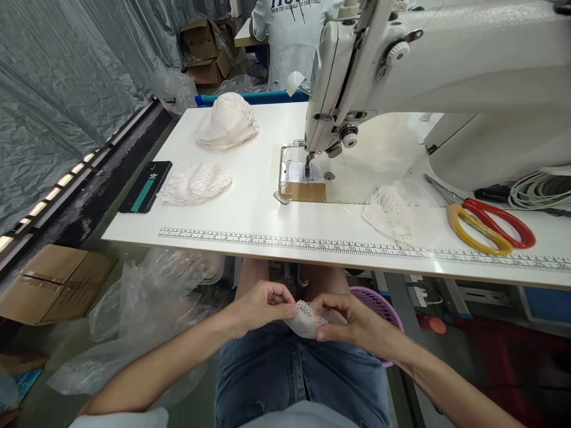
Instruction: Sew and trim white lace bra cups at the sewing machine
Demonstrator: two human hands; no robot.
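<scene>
Over my lap, below the table's front edge, I hold a small piece of white lace-edged fabric [306,321] between both hands. My left hand [267,308] pinches its left end between thumb and fingers. At the other end, my right hand [341,318] grips it, the thumb below and the fingers curled above. A dotted lace border runs along the upper side of the piece, and part of it is hidden by my fingers. On the table above lie a flat white lace piece [196,184] and a rounded white fabric cap [228,122].
A sewing machine [330,89] stands on the white table [254,214]. Scissors [482,226] and more lace [390,214] lie right, a phone [146,187] left. Below are a purple basket [377,303], plastic bags [147,303] and a carton [56,284]. A person [294,41] sits beyond.
</scene>
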